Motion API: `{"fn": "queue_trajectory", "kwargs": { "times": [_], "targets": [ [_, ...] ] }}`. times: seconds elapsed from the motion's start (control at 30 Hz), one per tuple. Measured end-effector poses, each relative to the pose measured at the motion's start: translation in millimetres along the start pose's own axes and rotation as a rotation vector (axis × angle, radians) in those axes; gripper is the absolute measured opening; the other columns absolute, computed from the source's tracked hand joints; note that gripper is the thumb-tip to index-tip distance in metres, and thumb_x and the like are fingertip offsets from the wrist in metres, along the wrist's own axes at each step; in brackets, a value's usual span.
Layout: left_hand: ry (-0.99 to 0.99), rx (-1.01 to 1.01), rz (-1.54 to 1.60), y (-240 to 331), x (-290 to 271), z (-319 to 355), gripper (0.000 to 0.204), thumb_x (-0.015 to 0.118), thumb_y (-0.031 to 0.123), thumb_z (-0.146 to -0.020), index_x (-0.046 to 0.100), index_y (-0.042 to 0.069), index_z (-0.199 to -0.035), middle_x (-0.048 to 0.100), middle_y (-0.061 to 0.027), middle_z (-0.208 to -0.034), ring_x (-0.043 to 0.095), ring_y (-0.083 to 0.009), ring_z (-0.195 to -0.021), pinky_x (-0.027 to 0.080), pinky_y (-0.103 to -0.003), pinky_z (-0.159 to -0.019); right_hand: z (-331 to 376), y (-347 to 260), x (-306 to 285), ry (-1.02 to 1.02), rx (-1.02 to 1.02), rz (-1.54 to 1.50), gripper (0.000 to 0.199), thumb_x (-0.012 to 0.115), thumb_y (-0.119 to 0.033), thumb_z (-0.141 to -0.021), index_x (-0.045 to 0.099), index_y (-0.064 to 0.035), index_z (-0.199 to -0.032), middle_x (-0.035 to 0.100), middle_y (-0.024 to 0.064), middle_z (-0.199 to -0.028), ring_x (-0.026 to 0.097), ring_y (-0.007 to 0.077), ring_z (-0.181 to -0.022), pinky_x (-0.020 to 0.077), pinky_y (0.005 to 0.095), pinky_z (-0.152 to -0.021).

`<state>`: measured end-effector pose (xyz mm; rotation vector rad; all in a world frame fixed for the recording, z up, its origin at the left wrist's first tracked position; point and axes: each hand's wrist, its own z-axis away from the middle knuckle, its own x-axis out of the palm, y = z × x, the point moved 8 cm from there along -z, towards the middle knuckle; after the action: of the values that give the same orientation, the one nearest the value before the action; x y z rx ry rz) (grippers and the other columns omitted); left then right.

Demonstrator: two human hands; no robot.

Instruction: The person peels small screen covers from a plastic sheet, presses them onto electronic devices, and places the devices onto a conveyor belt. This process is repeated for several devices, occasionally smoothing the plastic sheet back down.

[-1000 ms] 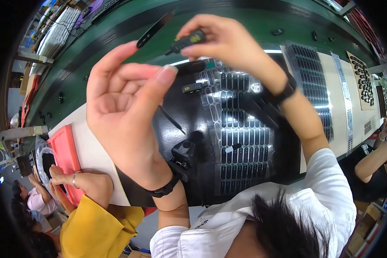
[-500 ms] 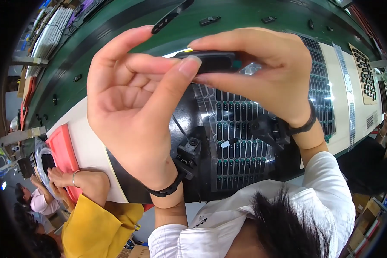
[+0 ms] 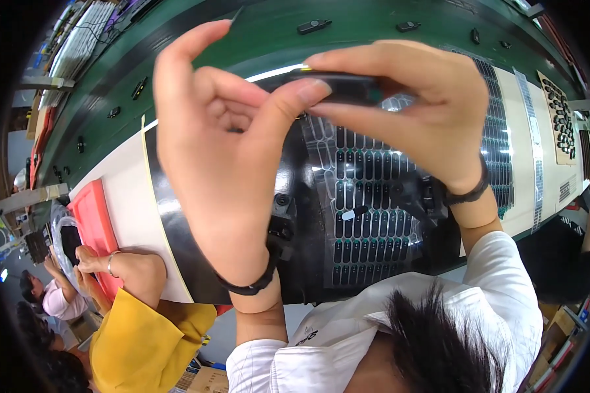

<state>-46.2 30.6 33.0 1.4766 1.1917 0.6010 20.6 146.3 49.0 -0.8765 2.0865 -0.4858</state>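
A small, long black device [image 3: 349, 88] is held up between my two hands above the work surface. My left hand [image 3: 219, 154] pinches its left end between thumb and a bent finger. The index finger of that hand points up, and a thin dark strip [image 3: 237, 14] clings to its tip, seen nearly edge-on. On the other side, my right hand [image 3: 436, 98] grips the device's right end, thumb below and fingers above. Motion blurs the left hand, and fingers partly cover the device. Below lies a clear sheet of dark oval pieces [image 3: 373, 252].
A loose piece with a white end [image 3: 354, 214] rests on the sheet. Black camera-like mounts sit at both wrists. Beyond, several black devices lie on a green belt [image 3: 269, 49]. At left, a person in a yellow sleeve [image 3: 137, 334] works beside a red tray [image 3: 97, 216].
Both hands have shifted right with the device. The dark strip on my left fingertip has turned from showing its face to nearly edge-on.
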Motion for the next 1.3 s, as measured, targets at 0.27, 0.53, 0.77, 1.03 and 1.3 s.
{"fn": "queue_trajectory", "kwargs": {
  "times": [0.27, 0.53, 0.77, 1.03, 1.3],
  "targets": [
    [-0.173, -0.042, 0.281, -15.2, 9.9, -3.1, 0.04, 0.056, 0.006, -0.077, 0.038, -0.003, -0.113, 0.054, -0.0026, -0.066, 0.05, -0.0073, -0.058, 0.039, -0.016, -0.054, 7.6, 26.2, 24.0, -0.087, 0.383, -0.626, 0.017, 0.055, -0.003, -0.076, 0.06, 0.0008, -0.091, 0.06, 0.007, -0.074, 0.059, 0.0115, -0.067, 0.048, 0.0195, -0.06],
    [-0.025, -0.068, -0.119, -38.3, -2.1, -17.5, 0.04, 0.06, 0.004, -0.072, 0.043, 0.0, -0.108, 0.057, -0.0067, -0.066, 0.054, -0.0105, -0.06, 0.042, -0.019, -0.054, -22.5, 144.0, 26.1, -0.341, 0.617, -0.144, 0.027, 0.056, -0.023, -0.077, 0.059, -0.0029, -0.095, 0.052, 0.0024, -0.058, 0.049, 0.0108, -0.05, 0.0383, 0.0203, -0.047],
    [-0.023, -0.038, -0.183, -29.7, -4.1, -14.3, 0.044, 0.061, -0.002, -0.068, 0.044, 0.0, -0.108, 0.057, -0.0081, -0.072, 0.055, -0.0103, -0.062, 0.045, -0.02, -0.058, -74.8, 212.5, 104.2, -0.243, 0.141, -0.061, 0.026, 0.058, -0.019, -0.076, 0.053, -0.001, -0.095, 0.052, 0.0033, -0.063, 0.05, 0.0107, -0.056, 0.0398, 0.0216, -0.051],
    [0.031, 0.024, -0.027, -24.3, -23.2, -13.9, 0.05, 0.061, -0.01, -0.063, 0.043, -0.001, -0.109, 0.056, -0.0088, -0.078, 0.055, -0.0101, -0.068, 0.045, -0.019, -0.062, -79.2, 193.8, 118.2, -0.41, 0.159, 0.257, 0.034, 0.063, -0.021, -0.071, 0.052, -0.0031, -0.098, 0.055, 0.0089, -0.071, 0.054, 0.0194, -0.068, 0.0432, 0.0286, -0.06],
    [0.053, 0.071, 0.368, -0.6, -25.7, -8.0, 0.056, 0.057, -0.015, -0.063, 0.035, -0.007, -0.114, 0.055, -0.011, -0.081, 0.054, -0.0118, -0.071, 0.045, -0.022, -0.071, -23.5, 68.4, 51.9, -0.096, 0.346, -0.539, 0.028, 0.062, -0.003, -0.069, 0.053, 0.0021, -0.095, 0.058, 0.011, -0.082, 0.058, 0.0162, -0.074, 0.0484, 0.024, -0.065]
  ]
}}
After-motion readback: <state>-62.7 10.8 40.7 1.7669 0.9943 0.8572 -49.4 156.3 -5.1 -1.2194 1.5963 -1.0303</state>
